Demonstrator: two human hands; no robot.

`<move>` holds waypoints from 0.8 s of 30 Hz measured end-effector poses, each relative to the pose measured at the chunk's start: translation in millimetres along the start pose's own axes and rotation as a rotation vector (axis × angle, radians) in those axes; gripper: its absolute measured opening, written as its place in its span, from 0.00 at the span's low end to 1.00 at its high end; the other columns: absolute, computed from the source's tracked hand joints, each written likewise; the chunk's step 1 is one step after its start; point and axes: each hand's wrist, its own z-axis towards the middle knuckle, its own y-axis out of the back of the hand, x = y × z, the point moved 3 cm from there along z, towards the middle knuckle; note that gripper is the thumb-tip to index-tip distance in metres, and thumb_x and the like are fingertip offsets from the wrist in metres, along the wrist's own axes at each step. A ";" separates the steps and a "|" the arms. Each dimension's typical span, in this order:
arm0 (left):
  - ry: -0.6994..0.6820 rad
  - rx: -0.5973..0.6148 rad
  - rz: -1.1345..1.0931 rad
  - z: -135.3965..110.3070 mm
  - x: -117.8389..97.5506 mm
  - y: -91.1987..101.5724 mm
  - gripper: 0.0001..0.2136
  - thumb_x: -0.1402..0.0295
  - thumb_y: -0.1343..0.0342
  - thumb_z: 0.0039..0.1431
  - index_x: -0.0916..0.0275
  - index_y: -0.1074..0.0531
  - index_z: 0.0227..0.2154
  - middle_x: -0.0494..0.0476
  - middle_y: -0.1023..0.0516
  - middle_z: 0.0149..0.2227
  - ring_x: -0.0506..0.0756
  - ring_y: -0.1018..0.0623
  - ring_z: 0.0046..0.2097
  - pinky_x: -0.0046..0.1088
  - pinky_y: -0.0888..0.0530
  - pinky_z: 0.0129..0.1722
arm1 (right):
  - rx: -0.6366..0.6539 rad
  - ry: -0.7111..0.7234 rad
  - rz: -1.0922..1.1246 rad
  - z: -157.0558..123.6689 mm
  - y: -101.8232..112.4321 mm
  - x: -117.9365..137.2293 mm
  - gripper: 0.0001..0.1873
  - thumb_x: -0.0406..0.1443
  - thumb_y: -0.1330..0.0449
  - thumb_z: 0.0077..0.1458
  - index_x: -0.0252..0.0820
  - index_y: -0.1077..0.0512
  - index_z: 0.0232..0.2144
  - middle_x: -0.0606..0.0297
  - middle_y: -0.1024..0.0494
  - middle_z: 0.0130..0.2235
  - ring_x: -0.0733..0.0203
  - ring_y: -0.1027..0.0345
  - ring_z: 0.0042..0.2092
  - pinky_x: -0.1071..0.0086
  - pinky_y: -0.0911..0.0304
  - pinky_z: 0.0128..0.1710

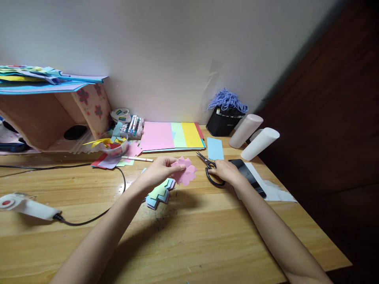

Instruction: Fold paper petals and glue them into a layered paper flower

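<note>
My left hand [161, 170] pinches a pink paper flower cut-out [186, 171] and holds it just above the wooden table [207, 228]. Under that hand lies a small stack of flower-shaped paper pieces [160, 195] in green, blue and purple. My right hand [227, 172] rests on the black handles of a pair of scissors [211, 169] that lie on the table, blades pointing away to the left. The fingers are curled over the handles.
Coloured paper sheets [173, 136] lie by the wall with a blue strip [214, 148]. A black pot with purple yarn [225, 114], two white cylinders [253, 136], a dark phone [247, 175], a glue gun [25, 205] with cord, a scrap bowl [116, 145] and markers [134, 125] surround them.
</note>
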 end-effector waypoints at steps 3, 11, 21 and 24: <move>-0.001 0.035 0.043 1.0 1.1 -1.6 0.15 0.57 0.44 0.47 0.68 0.29 0.24 0.52 0.30 0.23 0.48 0.32 0.25 0.23 0.39 0.26 | -0.020 -0.013 0.012 -0.8 3.1 -4.1 0.18 0.46 0.43 0.47 0.35 0.29 0.31 0.49 0.24 0.35 0.50 0.30 0.39 0.68 0.43 0.30; 0.048 0.015 0.185 2.3 7.3 -10.4 0.17 0.55 0.42 0.42 0.68 0.30 0.21 0.49 0.34 0.18 0.47 0.38 0.20 0.22 0.44 0.20 | 0.093 0.524 0.991 -42.9 30.0 47.7 0.18 0.47 0.49 0.53 0.37 0.31 0.32 0.61 0.26 0.34 0.62 0.31 0.35 0.70 0.37 0.33; -0.080 -0.244 0.177 8.3 11.9 -9.5 0.17 0.55 0.42 0.42 0.68 0.28 0.24 0.53 0.29 0.23 0.49 0.33 0.25 0.22 0.39 0.23 | 0.006 0.494 1.307 -42.4 29.9 53.6 0.16 0.45 0.40 0.45 0.36 0.32 0.24 0.67 0.29 0.24 0.67 0.34 0.27 0.69 0.36 0.31; -0.092 -0.271 0.148 8.0 10.4 -7.5 0.18 0.54 0.43 0.43 0.68 0.29 0.23 0.51 0.31 0.22 0.48 0.34 0.24 0.22 0.40 0.23 | -0.063 0.447 1.335 -40.9 33.7 49.2 0.18 0.47 0.43 0.47 0.36 0.31 0.25 0.65 0.28 0.25 0.67 0.34 0.26 0.70 0.36 0.29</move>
